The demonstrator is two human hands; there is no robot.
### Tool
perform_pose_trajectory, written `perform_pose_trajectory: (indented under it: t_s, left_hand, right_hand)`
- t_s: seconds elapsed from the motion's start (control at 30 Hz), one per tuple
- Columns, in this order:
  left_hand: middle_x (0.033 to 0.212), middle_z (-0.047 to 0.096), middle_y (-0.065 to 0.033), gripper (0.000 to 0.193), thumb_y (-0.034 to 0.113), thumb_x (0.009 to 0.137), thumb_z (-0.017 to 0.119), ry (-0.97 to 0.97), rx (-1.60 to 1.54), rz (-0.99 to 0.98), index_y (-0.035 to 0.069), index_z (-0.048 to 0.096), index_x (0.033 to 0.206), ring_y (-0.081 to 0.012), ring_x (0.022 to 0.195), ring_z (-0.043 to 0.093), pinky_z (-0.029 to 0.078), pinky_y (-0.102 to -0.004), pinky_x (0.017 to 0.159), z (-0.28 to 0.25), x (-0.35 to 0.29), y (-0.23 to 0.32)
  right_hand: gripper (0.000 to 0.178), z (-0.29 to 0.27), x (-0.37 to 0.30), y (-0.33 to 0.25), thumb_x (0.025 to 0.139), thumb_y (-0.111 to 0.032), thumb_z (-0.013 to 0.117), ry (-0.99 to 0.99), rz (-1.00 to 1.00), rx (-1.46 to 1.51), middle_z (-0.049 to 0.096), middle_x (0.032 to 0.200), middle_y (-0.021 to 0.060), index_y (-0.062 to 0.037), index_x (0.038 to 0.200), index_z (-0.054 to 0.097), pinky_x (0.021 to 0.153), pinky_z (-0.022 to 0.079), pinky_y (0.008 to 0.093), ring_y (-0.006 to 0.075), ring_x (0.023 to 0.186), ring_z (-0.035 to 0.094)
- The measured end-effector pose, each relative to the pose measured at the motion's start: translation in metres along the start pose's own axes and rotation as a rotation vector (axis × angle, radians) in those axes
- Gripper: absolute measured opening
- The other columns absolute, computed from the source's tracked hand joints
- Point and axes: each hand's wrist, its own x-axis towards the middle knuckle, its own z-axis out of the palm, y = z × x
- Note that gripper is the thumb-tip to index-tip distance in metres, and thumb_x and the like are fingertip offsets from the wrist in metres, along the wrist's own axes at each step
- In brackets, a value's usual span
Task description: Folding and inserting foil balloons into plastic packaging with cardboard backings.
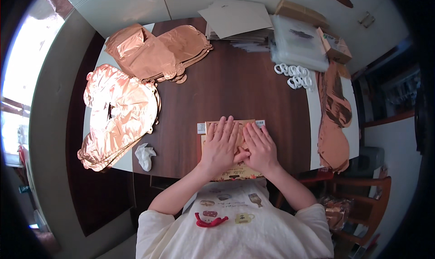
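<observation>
Both hands lie flat on a printed package [238,173] at the near edge of the table, close to my body. It has a cream and yellow front with leaf decoration, and a white label shows at its far left corner and a barcode label at its far right corner. My left hand [222,144] rests on its left part with fingers stretched out and pointing away from me. My right hand [260,146] presses on the right part, fingers extended, its thumb meeting the left thumb. The hands hide most of the package's middle, and I cannot tell what is inside.
Flat rose-gold foil balloons lie in stacks at far left [158,52], left [120,109] and right [334,141]. A crumpled tissue [145,156] sits near left. Card sheets [240,18], clear plastic bags [299,43], a small box [335,46] and white ribbon rolls [294,75] line the far right. A wooden chair [385,195] stands right.
</observation>
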Motion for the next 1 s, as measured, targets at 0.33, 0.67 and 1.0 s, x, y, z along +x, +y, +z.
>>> perform_pose_trajectory:
  t_s: [0.33, 0.67, 1.0]
  left_hand:
    - [0.143, 0.027, -0.0320, 0.097, 0.073, 0.080, 0.041, -0.062, 0.045, -0.078, -0.003, 0.034, 0.140, -0.0497, 0.134, 0.023, 0.019, -0.0553, 0.109, -0.007, -0.018, -0.002]
    - [0.146, 0.027, -0.0277, 0.080, 0.063, 0.086, 0.042, -0.107, 0.088, -0.087, 0.007, 0.034, 0.143, -0.0447, 0.136, 0.023, 0.018, -0.0546, 0.110, -0.013, -0.021, -0.007]
    - [0.146, 0.025, -0.0275, 0.053, 0.052, 0.088, 0.048, -0.092, 0.035, -0.101, 0.027, 0.048, 0.135, -0.0457, 0.136, 0.022, 0.017, -0.0560, 0.110, -0.011, -0.022, -0.005]
  right_hand:
    - [0.051, -0.001, -0.003, -0.002, 0.079, -0.026, 0.064, 0.024, 0.023, 0.040, 0.054, 0.129, 0.0161, 0.0027, 0.120, 0.057, 0.108, 0.034, 0.0435, 0.0278, 0.125, 0.048]
    - [0.046, -0.023, -0.011, 0.006, 0.076, -0.024, 0.067, -0.024, -0.074, 0.057, 0.058, 0.123, 0.0148, 0.0006, 0.115, 0.061, 0.106, 0.035, 0.0451, 0.0280, 0.121, 0.051]
    - [0.035, -0.001, 0.033, 0.003, 0.081, -0.009, 0.058, -0.029, -0.190, 0.153, 0.059, 0.119, 0.0115, 0.0010, 0.114, 0.059, 0.095, 0.046, 0.0373, 0.0251, 0.113, 0.055]
